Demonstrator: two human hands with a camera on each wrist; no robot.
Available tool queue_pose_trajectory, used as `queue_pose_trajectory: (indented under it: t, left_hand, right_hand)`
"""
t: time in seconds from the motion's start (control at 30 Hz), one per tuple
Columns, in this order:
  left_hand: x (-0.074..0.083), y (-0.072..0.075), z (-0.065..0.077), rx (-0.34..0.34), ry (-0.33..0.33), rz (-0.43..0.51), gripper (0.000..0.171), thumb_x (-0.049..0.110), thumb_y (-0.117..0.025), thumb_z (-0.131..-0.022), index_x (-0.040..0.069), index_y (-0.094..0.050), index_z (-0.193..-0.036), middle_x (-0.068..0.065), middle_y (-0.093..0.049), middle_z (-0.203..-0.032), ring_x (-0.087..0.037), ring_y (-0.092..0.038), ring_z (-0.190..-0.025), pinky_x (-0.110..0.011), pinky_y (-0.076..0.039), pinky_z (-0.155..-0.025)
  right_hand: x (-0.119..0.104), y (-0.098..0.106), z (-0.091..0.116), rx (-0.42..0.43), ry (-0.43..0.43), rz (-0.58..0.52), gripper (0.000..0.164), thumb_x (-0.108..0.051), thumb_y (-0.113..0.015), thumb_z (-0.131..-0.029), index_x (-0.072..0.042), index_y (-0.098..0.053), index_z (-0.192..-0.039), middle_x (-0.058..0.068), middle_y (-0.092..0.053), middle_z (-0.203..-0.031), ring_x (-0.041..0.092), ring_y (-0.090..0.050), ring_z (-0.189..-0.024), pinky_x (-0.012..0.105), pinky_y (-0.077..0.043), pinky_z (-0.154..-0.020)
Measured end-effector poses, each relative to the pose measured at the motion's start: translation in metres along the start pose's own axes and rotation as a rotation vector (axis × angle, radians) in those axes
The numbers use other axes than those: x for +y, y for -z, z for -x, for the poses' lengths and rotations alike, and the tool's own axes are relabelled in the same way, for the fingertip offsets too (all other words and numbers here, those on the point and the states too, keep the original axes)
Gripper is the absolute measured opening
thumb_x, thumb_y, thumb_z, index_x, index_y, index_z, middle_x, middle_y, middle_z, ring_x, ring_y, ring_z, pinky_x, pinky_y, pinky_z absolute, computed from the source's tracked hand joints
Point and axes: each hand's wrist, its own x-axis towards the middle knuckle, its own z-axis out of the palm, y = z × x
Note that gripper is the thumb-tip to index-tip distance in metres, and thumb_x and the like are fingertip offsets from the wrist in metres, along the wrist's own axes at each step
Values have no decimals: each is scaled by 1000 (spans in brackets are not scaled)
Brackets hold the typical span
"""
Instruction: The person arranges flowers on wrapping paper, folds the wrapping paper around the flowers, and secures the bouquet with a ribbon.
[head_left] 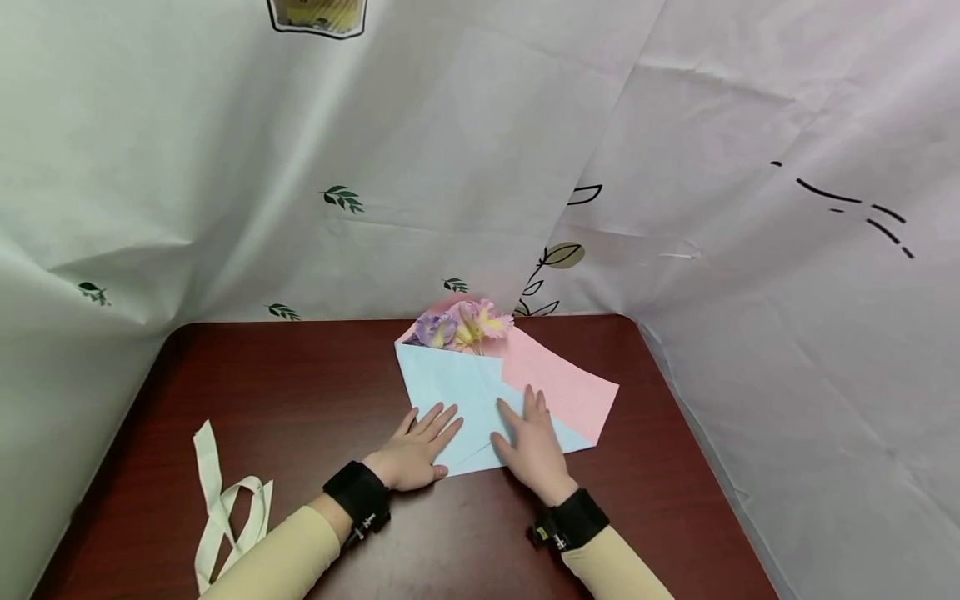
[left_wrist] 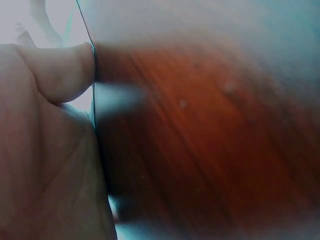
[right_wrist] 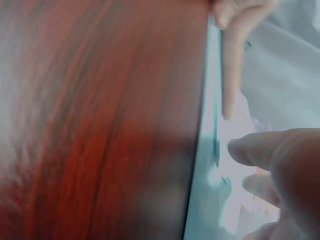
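Observation:
A sheet of wrapping paper, light blue (head_left: 450, 379) in front and pink (head_left: 558, 379) at the right, lies folded on the table. From its upper end peek purple and pink flowers (head_left: 468, 323); their stems are mostly covered by the blue fold. My left hand (head_left: 412, 454) rests with spread fingers on the paper's lower left edge. To the right, my right hand (head_left: 534, 450) touches the blue part with its fingers apart and extended. In the right wrist view, the fingertips (right_wrist: 242, 150) of that hand meet the pale paper beside a fold line.
A white ribbon (head_left: 213, 508) lies in loose loops on the table's left side, near the left sleeve. The dark red wooden table (head_left: 300, 383) has rounded back corners. White patterned cloth (head_left: 450, 167) hangs behind it and along its sides.

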Motion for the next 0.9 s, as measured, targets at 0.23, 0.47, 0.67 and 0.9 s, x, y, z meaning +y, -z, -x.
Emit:
queue_pose_trajectory:
  t: [0.23,0.47,0.67,0.9]
  left_hand:
    - [-5,0,-4,2,-16,-41,81,41,-59,-100,9,-19,-162,-13,-10,-169,-36,-9,-155,-65,-12,-117]
    - [-4,9,-19,50,-7,-95,89,45,-79,-83,15,-38,-156,-13,-28,-162,-35,-27,-147,-64,-28,-110]
    - [-5,10,-24,28,21,-78,91,46,-81,-80,20,-39,-156,-10,-27,-163,-33,-26,-147,-63,-27,-110]
    - [-6,7,-22,41,16,-51,78,48,-69,-91,18,-39,-157,-12,-28,-163,-35,-26,-148,-64,-26,-110]
  right_hand:
    - [22,29,35,197,-621,-811,94,-35,-61,-102,-35,12,-161,10,29,-165,33,25,-151,67,-6,-117]
    - [29,37,42,386,-716,-1230,106,-16,-59,-103,-39,32,-152,4,30,-164,26,6,-156,45,-21,-121]
    - [36,37,29,505,-801,-1308,108,-5,-58,-101,-36,31,-154,11,28,-164,25,-2,-156,38,-22,-120]
    - [38,33,22,524,-794,-1233,106,-6,-61,-99,-35,23,-158,12,19,-166,27,4,-155,40,-21,-120]
